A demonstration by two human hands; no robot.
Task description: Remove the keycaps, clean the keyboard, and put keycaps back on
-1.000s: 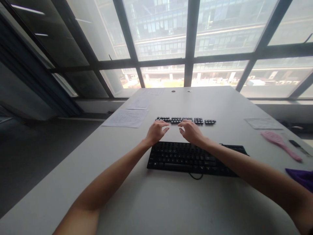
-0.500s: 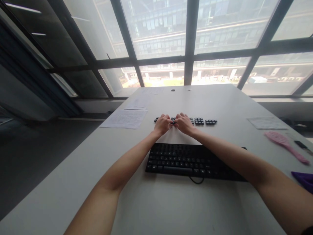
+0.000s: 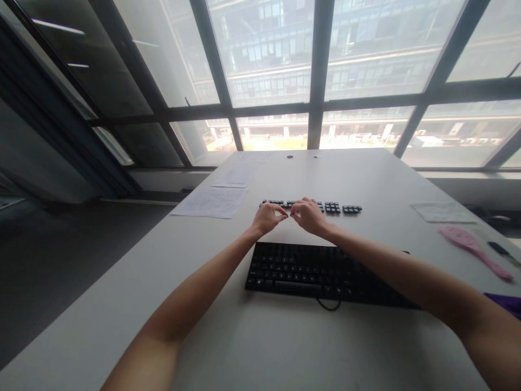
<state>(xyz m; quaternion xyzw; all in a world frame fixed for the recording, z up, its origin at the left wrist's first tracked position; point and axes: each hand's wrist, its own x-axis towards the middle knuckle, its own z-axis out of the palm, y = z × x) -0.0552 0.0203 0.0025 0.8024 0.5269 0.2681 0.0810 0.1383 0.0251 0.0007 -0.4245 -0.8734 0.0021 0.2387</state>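
Note:
A black keyboard [image 3: 293,271] lies in front of me; its lower left rows show keys, while its upper part looks bare and dark. Beyond it, several loose black keycaps [image 3: 332,207] stand in grouped rows on the white table. My left hand [image 3: 269,217] is pinched just in front of the row, with a small dark piece like a keycap at its fingertips. Facing it, close but apart, my right hand [image 3: 309,216] is also closed in a pinch, a dark keycap-like bit at its tips. Both hands hide part of the row. My right forearm covers the keyboard's right side.
Paper sheets [image 3: 211,202] lie along the table's left edge. On the right are a clear flat packet [image 3: 443,212], a pink hairbrush [image 3: 474,251], a dark-handled tool [image 3: 502,252] and a purple item [image 3: 504,303]. A cable [image 3: 329,307] loops out in front of the keyboard.
Both hands have drawn back slightly from the keycap row, toward me. Their fingertips, earlier down at the row, now pinch small dark pieces in front of it. The view has tilted slightly.

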